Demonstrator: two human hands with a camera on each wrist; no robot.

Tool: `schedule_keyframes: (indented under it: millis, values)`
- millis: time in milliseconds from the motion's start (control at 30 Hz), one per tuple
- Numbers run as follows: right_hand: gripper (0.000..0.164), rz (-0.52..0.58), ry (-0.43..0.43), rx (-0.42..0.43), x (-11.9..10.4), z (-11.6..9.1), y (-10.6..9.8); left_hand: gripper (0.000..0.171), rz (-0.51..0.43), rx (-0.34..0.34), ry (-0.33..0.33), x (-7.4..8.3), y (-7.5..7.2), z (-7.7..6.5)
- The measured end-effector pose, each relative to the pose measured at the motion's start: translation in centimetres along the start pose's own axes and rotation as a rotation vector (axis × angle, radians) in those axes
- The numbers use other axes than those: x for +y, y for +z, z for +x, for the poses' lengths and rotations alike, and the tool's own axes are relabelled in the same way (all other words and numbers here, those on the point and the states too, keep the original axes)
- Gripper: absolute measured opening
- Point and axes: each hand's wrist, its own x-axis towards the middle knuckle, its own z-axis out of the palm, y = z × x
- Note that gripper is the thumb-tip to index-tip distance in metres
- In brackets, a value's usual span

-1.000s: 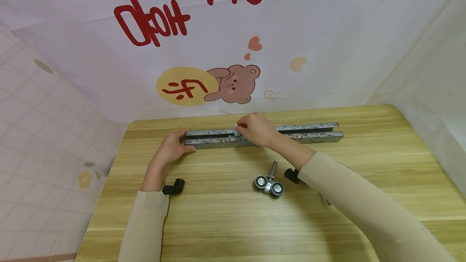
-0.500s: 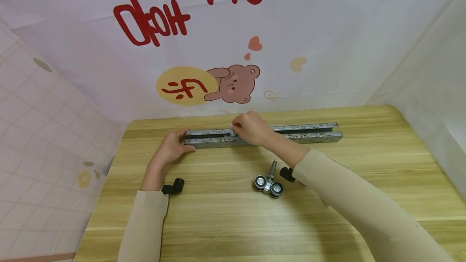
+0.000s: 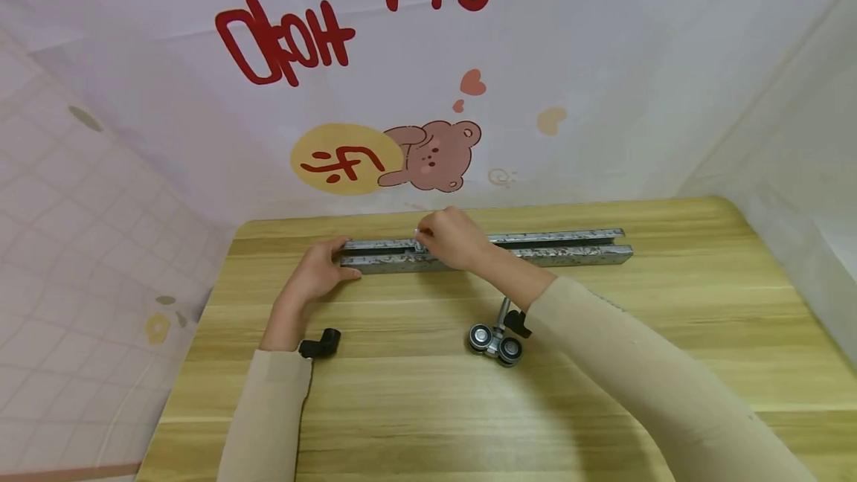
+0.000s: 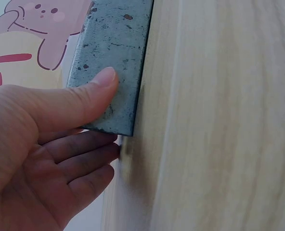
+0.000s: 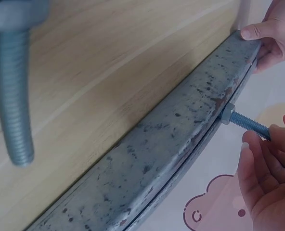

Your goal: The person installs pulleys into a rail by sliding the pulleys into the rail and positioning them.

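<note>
A long, scuffed metal rail (image 3: 569, 253) with a slot along its top lies near the back of the table. My left hand (image 3: 318, 270) grips its left end, thumb on the front face and fingers behind. In the right wrist view, a threaded bolt (image 5: 251, 124) with a nut at its base sticks out of the slot; its lower part is hidden inside the rail. My right hand (image 3: 451, 238) pinches the free end of this bolt between thumb and fingers, left of the rail's middle.
A twin-wheel roller (image 3: 495, 341) with a bolt stem lies on the wooden table (image 3: 402, 407), in front of the rail. Another threaded bolt (image 5: 12, 96) looms large in the right wrist view. A printed cloth wall (image 3: 589, 80) stands close behind the rail.
My right hand has moved left along the rail, the bolt travelling with it in the slot. My left hand keeps its grip on the rail's end.
</note>
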Motion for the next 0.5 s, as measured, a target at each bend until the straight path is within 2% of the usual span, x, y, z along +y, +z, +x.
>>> schedule_keyframes:
  millis: [500]
  values:
    - [0.022,-0.024,0.022,-0.039,-1.7,1.2,0.8,0.080,0.017,0.002,-0.010,0.0,0.0,0.2]
